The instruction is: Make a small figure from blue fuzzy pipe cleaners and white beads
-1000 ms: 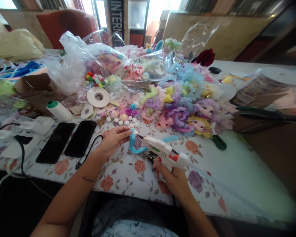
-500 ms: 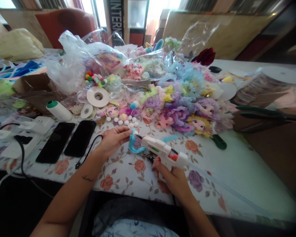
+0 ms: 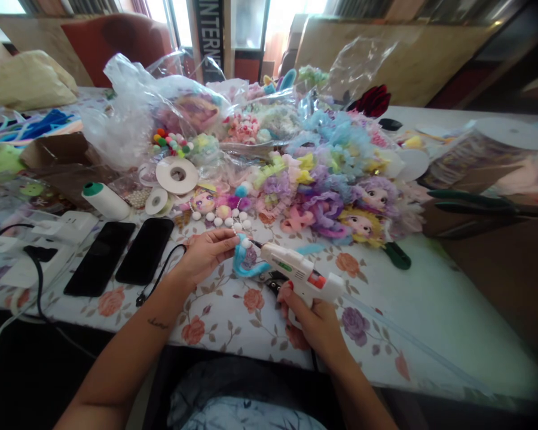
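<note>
My right hand [image 3: 311,319] grips a white glue gun [image 3: 300,273] by its handle, the nozzle pointing left at a small craft piece. My left hand [image 3: 206,254] pinches that piece, a blue fuzzy pipe-cleaner loop [image 3: 241,263] with a purple middle and a white pearl on top. Both hands hover just above the floral tablecloth [image 3: 233,310] near the table's front edge. Dark pliers lie under the gun, mostly hidden.
Two black phones [image 3: 121,254] lie left of my hands, with a power strip [image 3: 54,230] and a thread spool [image 3: 105,200] beyond. Behind is a heap of ruffled doll ornaments [image 3: 336,197], tape rolls [image 3: 177,175], plastic bags [image 3: 130,113] and loose pearls. Green-handled scissors [image 3: 397,255] lie right.
The glue gun's nozzle has shifted slightly left and up toward the blue piece. My left hand keeps its pinch in almost the same place.
</note>
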Motion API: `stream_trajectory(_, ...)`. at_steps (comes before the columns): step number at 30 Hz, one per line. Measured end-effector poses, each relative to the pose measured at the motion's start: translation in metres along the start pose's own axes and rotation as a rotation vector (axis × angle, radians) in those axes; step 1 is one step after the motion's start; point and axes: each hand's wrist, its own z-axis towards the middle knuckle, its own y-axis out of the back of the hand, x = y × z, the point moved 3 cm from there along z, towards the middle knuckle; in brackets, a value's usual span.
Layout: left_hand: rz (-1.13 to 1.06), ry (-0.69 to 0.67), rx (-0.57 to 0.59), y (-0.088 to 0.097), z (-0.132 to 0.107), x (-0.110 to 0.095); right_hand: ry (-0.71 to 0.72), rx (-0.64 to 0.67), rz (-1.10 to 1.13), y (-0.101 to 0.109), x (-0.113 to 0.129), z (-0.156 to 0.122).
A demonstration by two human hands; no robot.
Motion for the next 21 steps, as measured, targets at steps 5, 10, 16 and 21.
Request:
stream_trajectory(5, -0.028, -0.011, -0.016, 0.0019, 0.0017, 0.0013, 0.01, 0.011, -0.01, 0.0002, -0.0018, -0.0004)
stream_trajectory(10, -0.044, -0.01, -0.023, 0.0035, 0.003, 0.0025, 0.003, 0.013, -0.015, 0.0006, -0.0051, 0.0004)
stream_trajectory(16, -0.064, 0.006, -0.031, 0.0052, 0.0034, 0.0031, 0.019, 0.014, -0.012, 0.0003, -0.0048, 0.0)
stream_trajectory(21, -0.067, 0.001, -0.023, 0.005, 0.0034, 0.0033, 0.019, 0.01, -0.006, 0.0009, -0.0029, -0.0003)
